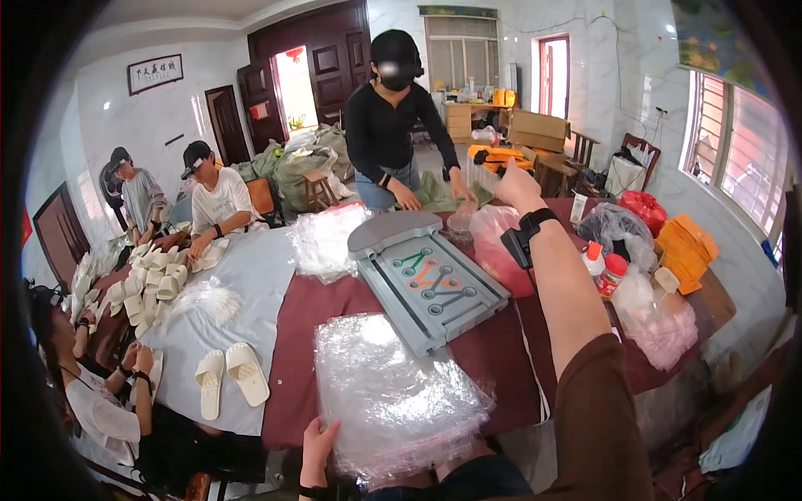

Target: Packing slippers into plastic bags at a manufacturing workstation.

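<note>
My left hand [317,452] is at the near edge of the table, its thumb and fingers closed on the left edge of a stack of clear plastic bags [388,392]. The stack lies partly on the dark red cloth and reaches over the edge towards me. My right arm stretches far forward with a dark band at the wrist. At its end, my right hand [520,189] is raised and looks curled, one finger sticking up; no object shows in it. Beyond the bags lies a grey paper trimmer [430,280] with green, orange and dark line markings and a rounded far end.
Opposite, a person in black [393,125] handles things by a clear tub. More clear bags [330,238] lie left of the trimmer. Cream slippers [231,376] sit on the grey cloth, with people around a slipper pile [154,280]. A red-lidded jar [612,274] and orange packs [687,250] stand right.
</note>
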Demonstrator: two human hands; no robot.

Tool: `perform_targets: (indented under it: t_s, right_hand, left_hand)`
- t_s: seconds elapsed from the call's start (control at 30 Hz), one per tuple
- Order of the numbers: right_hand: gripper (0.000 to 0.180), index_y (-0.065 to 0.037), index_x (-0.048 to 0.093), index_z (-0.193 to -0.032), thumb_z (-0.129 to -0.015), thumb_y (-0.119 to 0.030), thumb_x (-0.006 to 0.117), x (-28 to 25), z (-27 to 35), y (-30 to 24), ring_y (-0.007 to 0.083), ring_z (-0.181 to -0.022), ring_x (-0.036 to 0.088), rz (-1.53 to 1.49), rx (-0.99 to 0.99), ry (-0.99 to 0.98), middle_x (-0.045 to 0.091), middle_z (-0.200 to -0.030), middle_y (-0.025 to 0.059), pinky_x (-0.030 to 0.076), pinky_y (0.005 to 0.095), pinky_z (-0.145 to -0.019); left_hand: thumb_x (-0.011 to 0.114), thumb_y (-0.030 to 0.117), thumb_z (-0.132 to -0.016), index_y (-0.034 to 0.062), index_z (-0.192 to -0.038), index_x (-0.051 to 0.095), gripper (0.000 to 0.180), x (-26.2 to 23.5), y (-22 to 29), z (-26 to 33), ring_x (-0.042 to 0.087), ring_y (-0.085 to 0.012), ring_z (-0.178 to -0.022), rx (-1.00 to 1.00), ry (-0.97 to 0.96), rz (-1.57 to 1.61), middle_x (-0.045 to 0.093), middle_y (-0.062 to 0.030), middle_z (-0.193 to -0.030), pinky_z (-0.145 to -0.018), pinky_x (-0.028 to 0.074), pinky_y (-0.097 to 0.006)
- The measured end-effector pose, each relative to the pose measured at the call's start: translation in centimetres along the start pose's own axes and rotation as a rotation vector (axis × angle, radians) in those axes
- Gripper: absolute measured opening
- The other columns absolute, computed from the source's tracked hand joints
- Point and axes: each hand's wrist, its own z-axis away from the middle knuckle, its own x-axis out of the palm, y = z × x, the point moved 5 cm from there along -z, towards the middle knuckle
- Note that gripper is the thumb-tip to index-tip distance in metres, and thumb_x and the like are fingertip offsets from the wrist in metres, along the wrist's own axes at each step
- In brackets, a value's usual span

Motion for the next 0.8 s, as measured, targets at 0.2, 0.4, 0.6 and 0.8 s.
perform_targets:
  t_s: [0.2,0.4,0.6,0.8]
  right_hand:
    - [0.071,0.007,0.041,-0.142,-0.086,-0.033,0.058,2.4,5.2,0.0,0.043,-0.113,0.062,-0.044,-0.106,-0.189,0.062,-0.121,0.033,0.05,0.0491,-0.095]
    - [0.073,0.0,0.039,-0.144,-0.083,-0.027,0.068,6.2,23.1,-4.0,0.0366,-0.074,0.066,-0.461,-0.501,-0.414,0.068,-0.077,0.0163,0.05,0.0468,-0.067]
    - [0.054,-0.005,0.06,-0.131,-0.081,-0.019,0.075,7.3,38.0,-3.2,0.0272,-0.077,0.059,-0.539,-0.672,-0.707,0.061,-0.082,0.0085,0.049,0.0384,-0.072]
    - [0.038,-0.003,0.068,-0.111,-0.077,-0.018,0.075,12.7,41.9,-0.5,0.0299,-0.083,0.056,-0.616,-0.665,-0.569,0.06,-0.081,0.0085,0.045,0.0405,-0.075]
  left_hand:
    - [0.073,0.013,-0.088,-0.0065,-0.12,0.062,0.039,0.4,-0.3,0.3,0.066,-0.0125,-0.084,0.066,-0.034,0.037,0.072,-0.0085,-0.099,-0.074,0.053,-0.028]
    - [0.07,0.012,-0.09,-0.0049,-0.122,0.06,0.037,-1.8,-2.1,0.8,0.067,-0.0135,-0.088,0.062,0.004,0.086,0.072,-0.0094,-0.102,-0.075,0.054,-0.028]
    - [0.076,0.027,-0.088,0.0013,-0.126,0.058,0.049,-1.7,-0.7,0.7,0.064,-0.0115,-0.078,0.077,0.023,-0.163,0.071,-0.0085,-0.092,-0.068,0.051,-0.029]
    - [0.08,0.028,-0.08,0.0015,-0.124,0.058,0.056,-10.7,5.6,0.4,0.064,-0.0329,-0.101,0.326,0.553,-0.763,0.065,-0.0187,-0.116,-0.088,0.053,-0.043]
